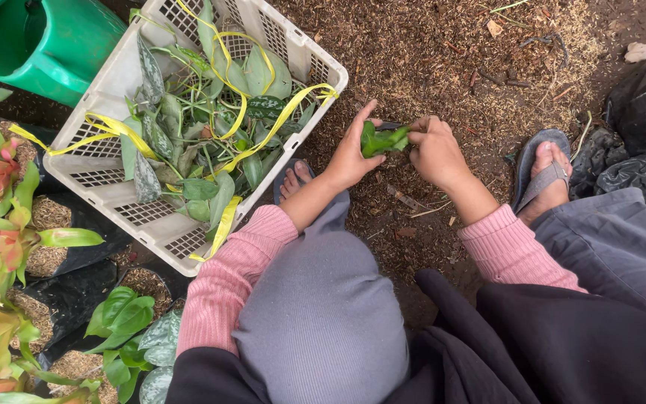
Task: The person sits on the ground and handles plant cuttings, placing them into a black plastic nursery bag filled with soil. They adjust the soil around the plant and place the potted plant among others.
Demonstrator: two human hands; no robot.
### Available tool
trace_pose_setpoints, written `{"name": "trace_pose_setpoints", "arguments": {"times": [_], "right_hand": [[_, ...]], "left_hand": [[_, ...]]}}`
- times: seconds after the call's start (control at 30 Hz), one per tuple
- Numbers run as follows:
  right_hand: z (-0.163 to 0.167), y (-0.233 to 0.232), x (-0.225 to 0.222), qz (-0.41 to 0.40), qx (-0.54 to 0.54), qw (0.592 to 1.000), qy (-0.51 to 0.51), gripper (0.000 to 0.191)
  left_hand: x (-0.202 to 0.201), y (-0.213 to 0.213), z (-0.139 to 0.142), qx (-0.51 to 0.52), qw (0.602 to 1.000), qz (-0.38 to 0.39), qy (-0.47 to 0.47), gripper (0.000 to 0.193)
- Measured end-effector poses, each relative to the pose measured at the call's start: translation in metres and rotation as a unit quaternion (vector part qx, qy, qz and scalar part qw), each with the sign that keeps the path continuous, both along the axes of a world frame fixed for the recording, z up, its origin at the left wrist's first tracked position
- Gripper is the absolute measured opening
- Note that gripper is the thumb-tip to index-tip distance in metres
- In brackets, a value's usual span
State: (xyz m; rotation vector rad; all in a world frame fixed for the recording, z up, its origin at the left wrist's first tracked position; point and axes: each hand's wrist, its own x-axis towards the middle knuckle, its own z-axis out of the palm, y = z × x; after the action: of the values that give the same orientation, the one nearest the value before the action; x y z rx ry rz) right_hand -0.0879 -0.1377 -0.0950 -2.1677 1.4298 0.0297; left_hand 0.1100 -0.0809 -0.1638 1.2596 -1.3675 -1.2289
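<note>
The person squats over bare, husk-strewn soil [443, 52], and both hands meet just in front of the knees. The left hand [351, 153] grasps a small green leafy cutting [383, 139]: thumb and curled fingers pinch its near end while the forefinger sticks out straight, pointing away from the body. The right hand [434, 152] is clenched around the other end of the same cutting, its knuckles turned up, so the leaves show only in the short gap between the two sets of fingertips. A thin dark thing pokes out just beyond the left forefinger's tip; I cannot tell what it is.

Both wrists come out of pink ribbed sleeves [226, 280], and grey trousers [323, 314] cover the knees below them. A bare toe shows just under the left wrist, and a foot in a grey sandal [541, 176] sits to the outer side of the right forearm.

Well to the outer side of the left fingers stands a pale plastic crate [114, 82] with slotted walls, heaped with silver-mottled green leaf cuttings [211, 127] and loose yellow ribbon [274, 123]. Past its far corner stands a green watering can [46, 41]. Pink-tinged bromeliads in black grow bags [5, 239] crowd the nearer edge on that side.
</note>
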Motion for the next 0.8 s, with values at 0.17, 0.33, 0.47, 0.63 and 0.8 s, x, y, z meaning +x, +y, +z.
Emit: {"name": "trace_pose_setpoints", "arguments": {"times": [0.17,0.33,0.47,0.63,0.8], "right_hand": [[-0.007,-0.006,0.001,-0.015,0.001,1.000,-0.017,0.025],[-0.008,-0.004,0.003,-0.057,0.016,0.998,-0.033,0.038],[-0.013,-0.010,0.000,-0.024,0.098,0.995,-0.002,0.021],[-0.032,-0.043,-0.011,-0.125,0.046,0.988,-0.072,0.028],[-0.064,-0.086,0.027,0.032,0.076,0.997,0.002,0.045]], "left_hand": [[0.006,0.004,0.009,-0.064,0.988,-0.021,-0.139,0.122],[0.006,0.004,0.006,-0.058,0.987,-0.040,-0.144,0.119],[0.002,0.006,0.010,-0.023,0.988,-0.063,-0.136,0.114],[0.001,0.013,0.027,-0.097,0.980,-0.045,-0.168,0.108],[-0.004,0.017,0.034,-0.115,0.964,-0.021,-0.238,0.076]]}}
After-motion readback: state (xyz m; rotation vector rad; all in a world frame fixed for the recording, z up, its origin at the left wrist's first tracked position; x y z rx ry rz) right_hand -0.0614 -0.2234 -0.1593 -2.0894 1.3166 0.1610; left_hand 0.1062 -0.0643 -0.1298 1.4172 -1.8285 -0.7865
